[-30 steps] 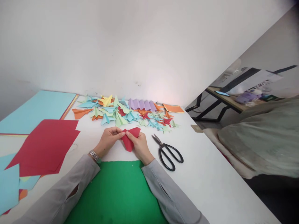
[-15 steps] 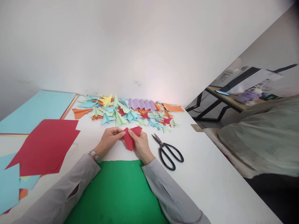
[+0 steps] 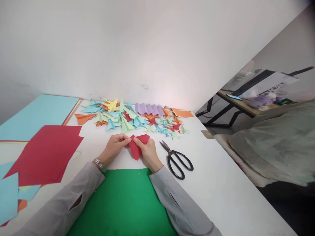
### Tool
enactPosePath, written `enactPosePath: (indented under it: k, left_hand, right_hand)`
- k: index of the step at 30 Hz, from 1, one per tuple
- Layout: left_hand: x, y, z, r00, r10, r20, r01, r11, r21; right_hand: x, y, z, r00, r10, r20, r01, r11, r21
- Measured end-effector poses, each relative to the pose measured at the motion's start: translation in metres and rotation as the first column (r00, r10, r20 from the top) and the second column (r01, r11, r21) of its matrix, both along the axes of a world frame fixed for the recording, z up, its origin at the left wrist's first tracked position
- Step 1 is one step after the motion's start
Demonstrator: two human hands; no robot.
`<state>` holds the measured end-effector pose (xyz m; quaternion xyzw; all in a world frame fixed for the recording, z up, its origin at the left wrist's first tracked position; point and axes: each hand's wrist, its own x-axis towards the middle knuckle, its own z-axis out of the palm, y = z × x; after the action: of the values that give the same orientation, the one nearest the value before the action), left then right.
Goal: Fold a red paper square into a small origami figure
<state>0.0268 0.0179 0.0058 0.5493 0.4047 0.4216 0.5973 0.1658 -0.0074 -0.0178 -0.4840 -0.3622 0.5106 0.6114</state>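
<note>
A small folded piece of red paper is held up between my two hands, just beyond the green sheet. My left hand pinches its left edge between thumb and fingers. On the other side, my right hand grips it with the thumb pressed on its face and the fingers behind, mostly hidden. To the right of my right hand lie black-handled scissors, their blades pointing away and slightly parted. Behind my hands, folded paper planes in several colours lie in a heap.
Red sheets and light blue pieces lie at the left. A large light blue sheet tops a stack at the back left. Pleated purple paper and orange paper lie near the wall. A person in a grey-green garment is beyond the table's right edge.
Both hands keep hold of the red paper in nearly the same place. Its lower tip has shifted slightly down and left. The view has moved very little.
</note>
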Motion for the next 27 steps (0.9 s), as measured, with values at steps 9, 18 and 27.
enactPosePath:
  k: [9, 18, 27]
  left_hand:
    - [0.0034, -0.0019, 0.0002, 0.998, 0.061, 0.019, -0.061, 0.998, -0.012]
    - [0.0015, -0.0018, -0.0023, 0.997, 0.066, 0.025, -0.066, 0.998, -0.003]
    - [-0.0016, 0.0013, -0.0051, 0.992, -0.022, 0.128, 0.028, 0.999, -0.045]
  right_hand:
    - [-0.0006, -0.0015, 0.0, 0.998, 0.059, 0.012, -0.059, 0.998, 0.012]
    - [-0.0019, -0.002, 0.0029, 0.998, 0.027, 0.05, -0.027, 1.0, -0.001]
    - [0.0, -0.0014, 0.0048, 0.989, 0.077, -0.125, -0.077, 0.997, 0.006]
